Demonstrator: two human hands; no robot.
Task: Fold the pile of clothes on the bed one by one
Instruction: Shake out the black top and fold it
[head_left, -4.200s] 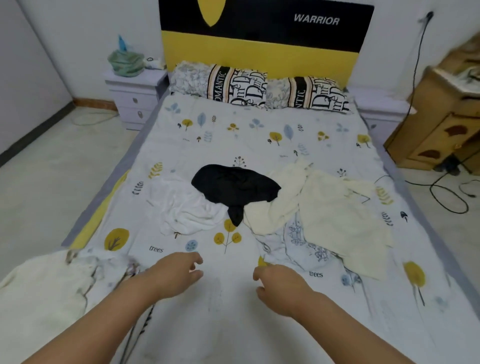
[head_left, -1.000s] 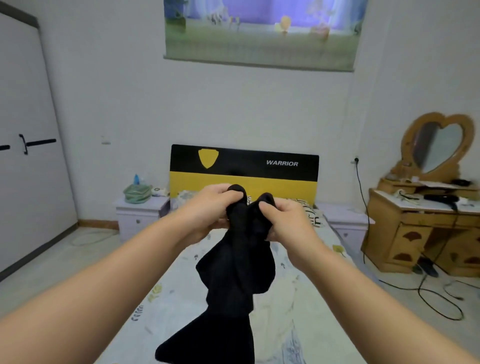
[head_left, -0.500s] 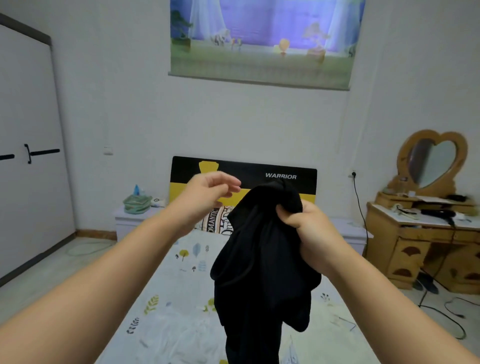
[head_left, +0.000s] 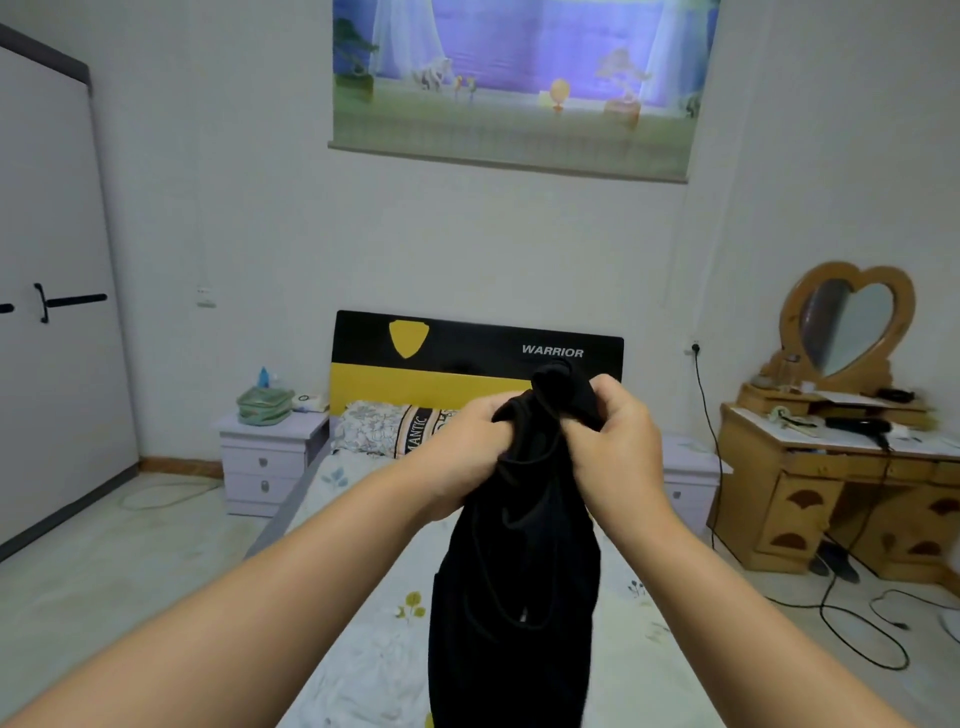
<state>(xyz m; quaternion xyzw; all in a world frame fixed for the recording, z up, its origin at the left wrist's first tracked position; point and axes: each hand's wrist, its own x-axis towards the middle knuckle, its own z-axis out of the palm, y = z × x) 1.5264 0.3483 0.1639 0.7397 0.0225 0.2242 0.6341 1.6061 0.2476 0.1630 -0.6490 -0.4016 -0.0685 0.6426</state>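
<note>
A black garment (head_left: 519, 597) hangs in the air above the bed (head_left: 374, 623), bunched at its top and trailing down out of the frame. My left hand (head_left: 457, 457) grips the bunched top from the left. My right hand (head_left: 618, 447) grips it from the right, fingers curled round the cloth. Both hands are held out in front of me, close together. A white garment (head_left: 363, 670) lies crumpled on the bed below; the other clothes of the pile are hidden behind the black garment and my arms.
Two patterned pillows (head_left: 384, 428) lie against the black and yellow headboard (head_left: 467, 358). A pale nightstand (head_left: 267, 462) stands left of the bed, another (head_left: 688, 478) right. A wooden dressing table (head_left: 841, 483) with a heart mirror stands far right, cables (head_left: 852, 618) on the floor.
My left hand, off the garment half a second ago, has come back and taken hold of its top beside my right hand. The garment hangs straighter and the view has tilted up slightly.
</note>
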